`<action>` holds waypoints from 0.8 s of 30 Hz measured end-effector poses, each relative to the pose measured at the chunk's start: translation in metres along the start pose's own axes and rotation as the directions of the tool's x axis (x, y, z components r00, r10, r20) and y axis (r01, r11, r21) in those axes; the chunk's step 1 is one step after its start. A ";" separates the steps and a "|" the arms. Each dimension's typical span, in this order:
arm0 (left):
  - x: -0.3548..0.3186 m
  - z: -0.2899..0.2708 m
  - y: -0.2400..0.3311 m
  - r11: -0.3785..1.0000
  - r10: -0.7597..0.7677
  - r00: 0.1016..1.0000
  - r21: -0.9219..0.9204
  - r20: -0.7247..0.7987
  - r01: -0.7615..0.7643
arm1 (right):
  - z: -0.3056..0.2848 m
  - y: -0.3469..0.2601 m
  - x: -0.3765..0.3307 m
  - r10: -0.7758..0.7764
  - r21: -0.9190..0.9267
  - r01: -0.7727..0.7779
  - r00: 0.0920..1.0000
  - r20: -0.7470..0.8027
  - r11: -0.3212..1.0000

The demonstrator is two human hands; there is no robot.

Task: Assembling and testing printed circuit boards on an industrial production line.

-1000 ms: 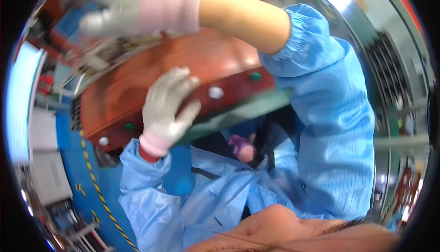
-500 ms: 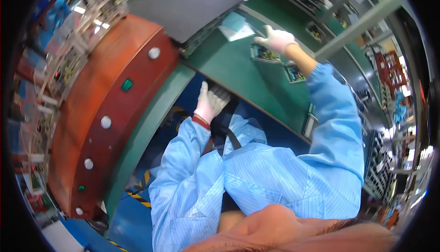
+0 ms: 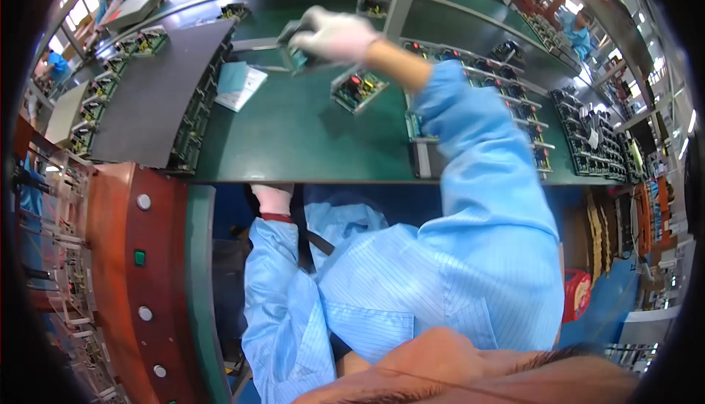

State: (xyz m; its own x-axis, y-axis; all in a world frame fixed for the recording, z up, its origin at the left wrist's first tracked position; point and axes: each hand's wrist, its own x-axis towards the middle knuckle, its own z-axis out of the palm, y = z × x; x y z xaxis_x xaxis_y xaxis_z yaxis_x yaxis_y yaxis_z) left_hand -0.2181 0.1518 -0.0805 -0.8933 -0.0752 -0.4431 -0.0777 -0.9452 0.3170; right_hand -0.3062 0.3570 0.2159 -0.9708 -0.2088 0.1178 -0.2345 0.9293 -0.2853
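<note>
Green is stretching out below us, the top of a long desk (image 3: pixel 294 143), and our right hand (image 3: pixel 339 35) is hovering over its far half! The gloved fingers are curling around a dark piece (image 3: pixel 293 40), closing most of the way and gripping it at the side nearer us. It is tilting and blurring, so we are struggling to name it; perhaps we are looking at a circuit board.

Just nearer us and to the right, another circuit board (image 3: pixel 358 92) is lying on the desk, untouched. Some papers (image 3: pixel 239 85) are resting to the left, and beside them a grey sheet (image 3: pixel 154 92) is covering the desk's near left corner. Towards the right end, rows of boards (image 3: pixel 526 112) are standing past our sleeve.

Our left hand (image 3: pixel 272 200) is hiding below the near edge, only its pink cuff showing; we aren't able to tell how open it is or whether it is holding anything.

We are judging this as the carrying step, the piece being held clear of the desk. The next move, we are thinking, is calling for a steady grip, some levelling and free room beneath.
</note>
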 end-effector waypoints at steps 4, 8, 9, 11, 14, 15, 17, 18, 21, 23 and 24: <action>0.010 -0.009 0.001 0.999 -0.013 0.999 0.040 0.037 0.012 | -0.054 0.068 -0.070 0.052 0.079 -0.051 0.999 -0.002 0.996; 0.016 -0.018 0.002 0.995 0.003 0.999 0.097 0.037 -0.006 | -0.048 0.083 -0.159 0.315 -0.071 -0.307 0.929 0.196 0.949; 0.018 -0.019 0.002 0.994 0.010 0.999 0.111 0.043 -0.015 | -0.045 0.083 -0.178 0.391 -0.120 -0.373 0.875 0.285 0.920; 0.021 -0.019 0.001 0.990 0.027 0.998 0.139 0.057 -0.034 | -0.027 0.103 -0.208 0.478 -0.272 -0.401 0.810 0.341 0.875; 0.023 -0.025 0.003 0.982 0.042 0.996 0.182 0.081 -0.056 | -0.005 0.145 -0.243 0.580 -0.357 -0.486 0.782 0.231 0.798; 0.025 -0.026 0.003 0.978 0.045 0.995 0.197 0.092 -0.063 | 0.000 0.154 -0.251 0.588 -0.359 -0.495 0.776 0.227 0.792; 0.028 -0.028 0.002 0.971 0.057 0.992 0.225 0.113 -0.082 | 0.010 0.170 -0.260 0.642 -0.384 -0.551 0.748 0.167 0.741; 0.030 -0.030 0.002 0.967 0.065 0.990 0.237 0.123 -0.093 | 0.012 0.176 -0.263 0.665 -0.396 -0.575 0.734 0.138 0.716; 0.040 -0.040 0.003 0.960 0.071 0.992 0.262 0.109 -0.098 | 0.010 0.190 -0.270 0.689 -0.417 -0.598 0.717 0.102 0.684; 0.046 -0.049 0.005 0.950 0.067 0.995 0.299 0.071 -0.086 | 0.008 0.194 -0.272 0.696 -0.426 -0.605 0.713 0.086 0.673; 0.047 -0.054 0.008 0.945 0.069 0.996 0.316 0.052 -0.082 | 0.010 0.194 -0.270 0.697 -0.430 -0.606 0.713 0.079 0.669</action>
State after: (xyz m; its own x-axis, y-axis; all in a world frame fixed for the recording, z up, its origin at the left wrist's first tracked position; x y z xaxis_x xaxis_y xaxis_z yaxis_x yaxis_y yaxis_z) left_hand -0.2370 0.1237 -0.1446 -0.9183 -0.1233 -0.3761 -0.1405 -0.7868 0.6009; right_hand -0.0898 0.5908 0.1196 -0.8594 0.4747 -0.1900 0.4533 0.8793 0.1462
